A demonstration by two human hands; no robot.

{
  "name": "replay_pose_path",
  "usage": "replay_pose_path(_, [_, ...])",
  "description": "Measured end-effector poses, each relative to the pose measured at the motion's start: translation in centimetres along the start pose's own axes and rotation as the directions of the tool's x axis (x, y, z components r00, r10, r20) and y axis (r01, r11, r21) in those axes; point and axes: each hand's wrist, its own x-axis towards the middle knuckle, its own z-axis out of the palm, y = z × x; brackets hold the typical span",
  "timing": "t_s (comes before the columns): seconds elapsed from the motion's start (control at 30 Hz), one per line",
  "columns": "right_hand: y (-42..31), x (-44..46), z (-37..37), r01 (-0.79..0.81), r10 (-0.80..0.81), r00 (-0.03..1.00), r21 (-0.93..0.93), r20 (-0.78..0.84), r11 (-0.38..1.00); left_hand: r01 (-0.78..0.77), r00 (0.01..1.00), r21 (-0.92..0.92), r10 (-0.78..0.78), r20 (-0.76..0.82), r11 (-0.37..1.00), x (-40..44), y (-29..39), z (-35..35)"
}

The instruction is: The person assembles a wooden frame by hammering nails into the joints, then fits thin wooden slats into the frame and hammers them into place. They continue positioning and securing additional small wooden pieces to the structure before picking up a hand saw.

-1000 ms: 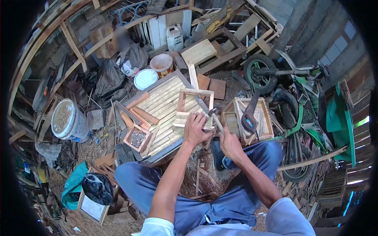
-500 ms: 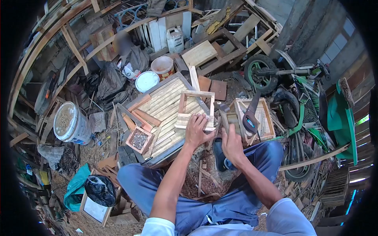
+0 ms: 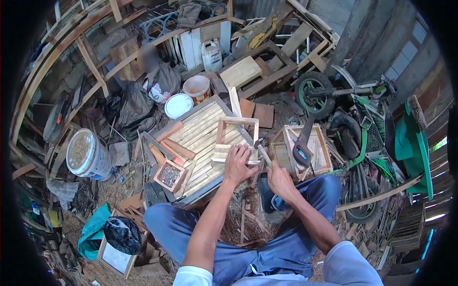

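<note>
Head view: the wooden frame lies on the slatted panel, at that panel's 3 o'clock edge. The left hand clasps the frame's 6 o'clock side, its 4 fingers laid close together over the light rail and the thumb out toward 3 o'clock along the near edge. The right hand has its fingers curled tightly round the handle of 1 hammer, whose head is at the frame's 4 o'clock corner; whether it touches the wood, I cannot tell.

Taking the frame as the dial's centre, 1 small box of grey bits sits at 8 o'clock, and loose brown strips lie at 9. A white lid shows at 10 o'clock, 1 green-rimmed wheel at 2, and at 3 a handsaw rests across a wooden box.
</note>
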Motion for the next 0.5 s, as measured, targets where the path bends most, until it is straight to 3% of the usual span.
replay_pose_path(0.2, [-2.7,-1.0,-1.1,-0.054,0.081,0.99,0.218,-0.115,0.974,0.011,1.0,-0.006,-0.011,-0.027,1.0,-0.3,-0.3,0.6])
replay_pose_path(0.3, [-0.2,0.0,0.2,-0.027,0.026,0.999,0.031,0.03,0.999,0.048,0.998,-0.006,-0.047,0.039,0.999,-0.3,0.0,0.2])
replay_pose_path(0.5, [-3.1,-1.0,-1.7,-0.042,0.064,0.992,0.203,-0.106,0.978,0.033,0.999,0.018,-0.033,0.004,0.999,-0.8,-0.6,1.2])
